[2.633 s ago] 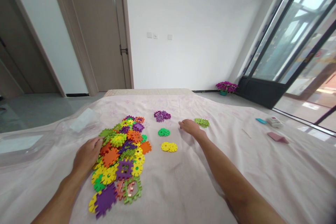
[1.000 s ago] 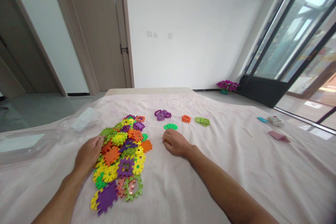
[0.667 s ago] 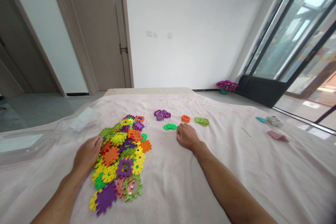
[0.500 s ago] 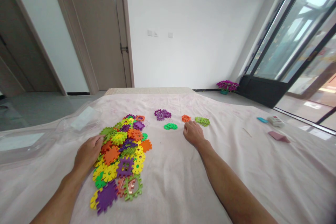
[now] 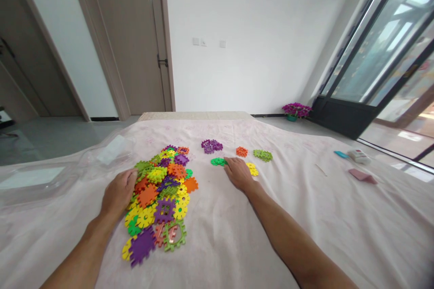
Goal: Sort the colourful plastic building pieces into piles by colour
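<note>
Small groups of toothed and notched plastic pieces laid on a pale pink cloth (image 5: 220, 239), to the right of a mixed pile (image 5: 165, 210). The right hand (image 5: 238, 174) extends its fingers to the right end of the green pieces (image 5: 217, 161), where they appear to touch; whether they grip cannot be told. Just beside this hand, partly hidden by it, lie the yellow pieces (image 5: 252, 169). Farther back, from left to right, lie the purple pieces (image 5: 212, 146), the orange piece or pieces (image 5: 242, 151) and the lime pieces (image 5: 263, 155), each group apart from the next. The left hand (image 5: 119, 192) rests at the left edge of the pile, fingers bent; whether it grasps a piece is not shown.

For sound handling, light pressure from flat fingertips should suit the green pieces, since thin discs probably slide more readily than they lift. The wrist is best kept high enough to avoid dragging the yellow pieces. A slow, level push should limit wrinkling of the cloth; the notched rims could otherwise catch or overlap.
</note>
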Demonstrator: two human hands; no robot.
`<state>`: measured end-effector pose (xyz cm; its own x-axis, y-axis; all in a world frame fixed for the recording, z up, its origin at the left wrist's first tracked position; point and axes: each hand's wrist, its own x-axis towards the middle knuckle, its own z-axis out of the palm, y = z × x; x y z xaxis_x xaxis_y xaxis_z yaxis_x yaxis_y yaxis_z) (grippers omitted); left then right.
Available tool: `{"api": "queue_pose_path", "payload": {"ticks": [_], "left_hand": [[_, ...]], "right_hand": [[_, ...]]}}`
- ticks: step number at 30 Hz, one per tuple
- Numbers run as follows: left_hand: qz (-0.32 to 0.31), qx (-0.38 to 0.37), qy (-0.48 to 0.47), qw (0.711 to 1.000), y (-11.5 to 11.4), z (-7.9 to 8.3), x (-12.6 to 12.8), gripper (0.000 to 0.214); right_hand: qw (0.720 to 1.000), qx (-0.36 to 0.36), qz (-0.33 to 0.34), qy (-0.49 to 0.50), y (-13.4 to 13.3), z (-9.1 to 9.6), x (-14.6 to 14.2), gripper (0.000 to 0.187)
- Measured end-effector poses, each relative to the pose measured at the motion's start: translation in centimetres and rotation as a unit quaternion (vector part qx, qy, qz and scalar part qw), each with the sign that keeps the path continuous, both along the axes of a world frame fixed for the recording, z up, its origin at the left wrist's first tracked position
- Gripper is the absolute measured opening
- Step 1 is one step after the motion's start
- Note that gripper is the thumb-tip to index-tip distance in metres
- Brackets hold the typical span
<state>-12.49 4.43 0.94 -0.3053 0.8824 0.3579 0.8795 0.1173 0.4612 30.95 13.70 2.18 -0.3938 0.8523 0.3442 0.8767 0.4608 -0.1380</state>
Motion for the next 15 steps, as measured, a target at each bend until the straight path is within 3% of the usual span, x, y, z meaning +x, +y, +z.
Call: {"api": "queue_pose_path", "payload": {"ticks": [2,5,8,12,15], "left_hand": [[-0.022,0.048,0.023,0.998,-0.4,0.9,0.6,0.057],[-0.119,0.098,0.034,0.988,-1.5,2.8,2.2,0.054],[-0.218,0.077,0.09,0.969,-4.2,4.0,4.0,0.051],[-0.305,0.084,0.197,0.928,-9.1,3.4,5.8,0.072],[-0.351,0.08,0.253,0.898,-11.2,2.2,6.6,0.076]], "right_hand": [[1.0,0.008,0.003,0.014,-0.2,0.1,0.0,0.038],[0.999,0.02,0.021,0.039,-0.4,0.4,0.1,0.037],[0.994,0.026,0.083,0.066,-0.8,0.6,0.1,0.034],[0.983,0.032,0.154,0.092,-1.2,0.9,-0.2,0.032],[0.979,0.029,0.179,0.092,-1.5,0.9,-0.6,0.032]]}}
